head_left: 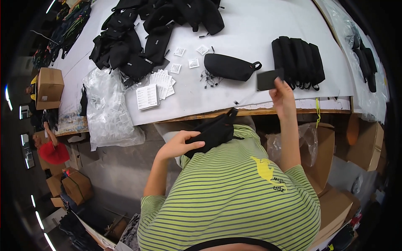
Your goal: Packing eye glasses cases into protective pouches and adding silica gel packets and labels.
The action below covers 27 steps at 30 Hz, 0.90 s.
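Observation:
My left hand [183, 145] grips a black fabric pouch [215, 133] against my body at the table's front edge, thumb on top of it. Raised over the table's edge, my right hand [283, 95] pinches a dark rectangular tag [267, 80] between thumb and fingers. A thin pale string seems to trail leftward from the tag toward a small black piece, blurred. Beyond the hands lies a filled black pouch [228, 67] with a loop at its right end. Beside it is a small tangle of black cords [210, 79].
A row of black pouches [298, 62] lies at right, a loose heap of them [121, 50] at far left. Small white packets [193, 63] and printed white cards [147, 97] lie between. A clear bag of packets [109, 113] hangs over the edge. Cardboard boxes [364, 144] stand at right; a person in red [53, 151] is at left.

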Motion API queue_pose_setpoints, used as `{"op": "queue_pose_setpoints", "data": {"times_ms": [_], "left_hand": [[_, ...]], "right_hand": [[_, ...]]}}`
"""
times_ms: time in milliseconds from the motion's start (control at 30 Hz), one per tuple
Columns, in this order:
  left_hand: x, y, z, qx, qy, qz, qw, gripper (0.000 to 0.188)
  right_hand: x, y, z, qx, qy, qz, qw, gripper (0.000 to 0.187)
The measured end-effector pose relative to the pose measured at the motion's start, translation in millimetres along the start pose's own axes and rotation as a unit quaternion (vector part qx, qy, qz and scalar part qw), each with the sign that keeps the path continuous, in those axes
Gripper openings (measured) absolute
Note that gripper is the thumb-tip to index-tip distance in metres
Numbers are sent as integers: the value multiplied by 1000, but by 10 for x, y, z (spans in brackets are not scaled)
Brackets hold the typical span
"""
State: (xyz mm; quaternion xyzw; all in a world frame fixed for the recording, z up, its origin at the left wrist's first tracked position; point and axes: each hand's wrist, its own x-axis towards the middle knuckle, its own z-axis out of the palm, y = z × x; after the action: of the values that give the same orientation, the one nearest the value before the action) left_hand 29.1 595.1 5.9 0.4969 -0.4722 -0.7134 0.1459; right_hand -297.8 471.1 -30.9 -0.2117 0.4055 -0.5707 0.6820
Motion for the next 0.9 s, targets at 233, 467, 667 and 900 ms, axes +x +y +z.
{"op": "queue_pose_setpoints", "data": {"times_ms": [233,467,667,900], "left_hand": [[94,232,7,86,-49,38,994,23],[44,274,33,93,-51,49,993,24],[38,350,68,134,82,69,985,23],[221,318,64,335,182,186,906,22]], "right_hand": [[-95,783,599,246,-54,276,927,34],[-5,801,671,183,-67,292,936,34],[210,550,597,3,-9,122,992,21],[-142,271,1048,-500,-215,-101,833,32]]}}
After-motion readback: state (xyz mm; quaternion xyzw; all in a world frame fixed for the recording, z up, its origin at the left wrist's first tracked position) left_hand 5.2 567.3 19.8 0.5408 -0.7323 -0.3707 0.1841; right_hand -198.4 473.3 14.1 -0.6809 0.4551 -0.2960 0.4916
